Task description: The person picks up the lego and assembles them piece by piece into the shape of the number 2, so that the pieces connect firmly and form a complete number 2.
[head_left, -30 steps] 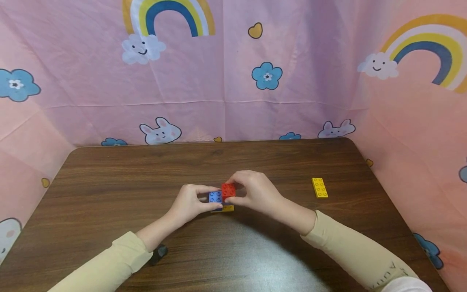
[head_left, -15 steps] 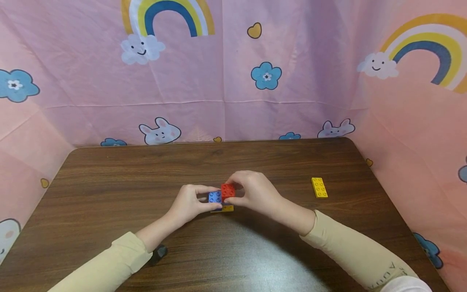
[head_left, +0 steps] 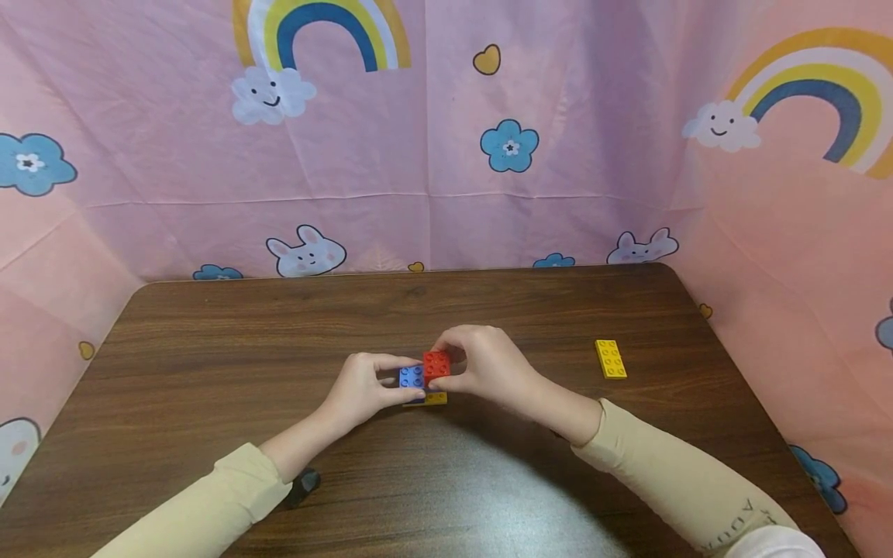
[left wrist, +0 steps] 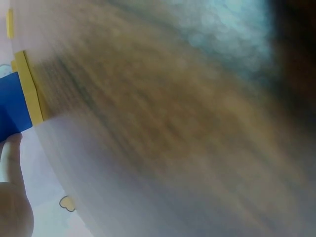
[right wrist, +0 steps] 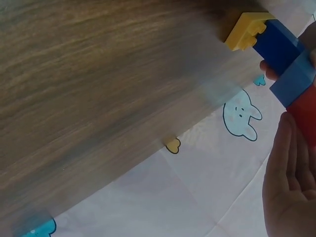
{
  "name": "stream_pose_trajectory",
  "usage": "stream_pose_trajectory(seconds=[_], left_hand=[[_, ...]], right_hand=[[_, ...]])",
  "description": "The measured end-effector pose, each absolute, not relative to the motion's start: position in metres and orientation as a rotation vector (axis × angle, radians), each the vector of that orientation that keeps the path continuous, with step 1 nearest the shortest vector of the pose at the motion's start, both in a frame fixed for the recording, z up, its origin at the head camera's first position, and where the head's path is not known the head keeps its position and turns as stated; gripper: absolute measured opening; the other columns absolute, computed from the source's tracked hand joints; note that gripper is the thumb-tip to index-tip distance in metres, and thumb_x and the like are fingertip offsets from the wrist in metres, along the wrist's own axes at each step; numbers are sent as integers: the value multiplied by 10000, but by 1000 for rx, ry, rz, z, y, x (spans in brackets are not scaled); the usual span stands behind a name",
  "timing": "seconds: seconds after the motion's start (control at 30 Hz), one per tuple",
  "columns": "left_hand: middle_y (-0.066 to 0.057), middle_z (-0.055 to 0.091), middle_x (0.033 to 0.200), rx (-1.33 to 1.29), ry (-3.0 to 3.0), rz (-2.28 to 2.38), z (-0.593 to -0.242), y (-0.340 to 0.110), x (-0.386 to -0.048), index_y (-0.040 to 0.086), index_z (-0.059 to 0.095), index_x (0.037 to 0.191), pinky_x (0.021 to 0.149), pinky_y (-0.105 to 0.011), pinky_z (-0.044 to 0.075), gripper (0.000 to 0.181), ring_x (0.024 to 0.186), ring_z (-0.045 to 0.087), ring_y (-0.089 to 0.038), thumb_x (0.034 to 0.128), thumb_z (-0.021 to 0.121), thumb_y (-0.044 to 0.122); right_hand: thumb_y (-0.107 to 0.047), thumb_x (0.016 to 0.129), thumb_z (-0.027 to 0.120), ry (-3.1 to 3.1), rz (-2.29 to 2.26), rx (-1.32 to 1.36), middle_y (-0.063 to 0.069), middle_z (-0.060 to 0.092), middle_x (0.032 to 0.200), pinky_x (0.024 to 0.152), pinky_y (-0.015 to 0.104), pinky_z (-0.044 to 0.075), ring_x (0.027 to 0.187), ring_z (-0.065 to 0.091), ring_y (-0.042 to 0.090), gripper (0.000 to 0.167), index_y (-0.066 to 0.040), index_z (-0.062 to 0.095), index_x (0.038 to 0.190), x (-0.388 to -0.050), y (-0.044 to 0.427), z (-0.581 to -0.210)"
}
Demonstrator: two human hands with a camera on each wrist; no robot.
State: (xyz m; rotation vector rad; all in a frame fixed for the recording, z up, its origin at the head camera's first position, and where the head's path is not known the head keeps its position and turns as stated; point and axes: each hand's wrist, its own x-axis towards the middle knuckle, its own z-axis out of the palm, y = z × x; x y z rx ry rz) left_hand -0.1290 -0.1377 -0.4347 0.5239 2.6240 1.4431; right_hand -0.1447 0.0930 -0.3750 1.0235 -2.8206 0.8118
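Near the middle of the table my right hand [head_left: 497, 368] pinches a red toy brick [head_left: 436, 364] between thumb and fingers. My left hand [head_left: 363, 385] grips the blue part of a stack, whose upper blue brick [head_left: 412, 377] shows its studs. Below is a yellow brick [head_left: 436, 399]. In the right wrist view a dark blue brick [right wrist: 279, 47] stands on the yellow one, and a lighter blue brick [right wrist: 295, 81] touches the red brick [right wrist: 307, 111]. Whether the red brick is fully seated, I cannot tell. In the left wrist view a finger touches the blue brick [left wrist: 12, 106].
A loose yellow brick [head_left: 611, 359] lies flat on the brown wooden table [head_left: 314, 318], to the right. A small dark object [head_left: 305, 485] shows beside the left cuff. Patterned pink cloth [head_left: 446, 155] stands behind the table and at both sides.
Both hands keep their hold in nearly the same place. The red brick and the right hand show only a very slight shift.
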Motion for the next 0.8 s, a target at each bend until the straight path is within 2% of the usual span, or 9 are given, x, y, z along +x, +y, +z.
stream_pose_trajectory(seconds=[0.33,0.8], left_hand=[[-209,796,1157,528,2592,1477,-436,-138,-130,-9,801,1165,856,-319,667,357,1076,777,-323,842,910,97],[-205,795,1168,538,2603,1464,-437,-139,-130,0,801,1174,859,-327,667,367,1084,776,-330,845,913,119]], right_hand=[[-282,777,974,-2838,836,988,-28,788,934,709,189,544,819,713,99,339,-125,782,1007,-144,92,-377],[-265,756,986,-2810,822,975,4,803,969,765,260,613,856,736,113,370,-99,781,1015,-141,91,-378]])
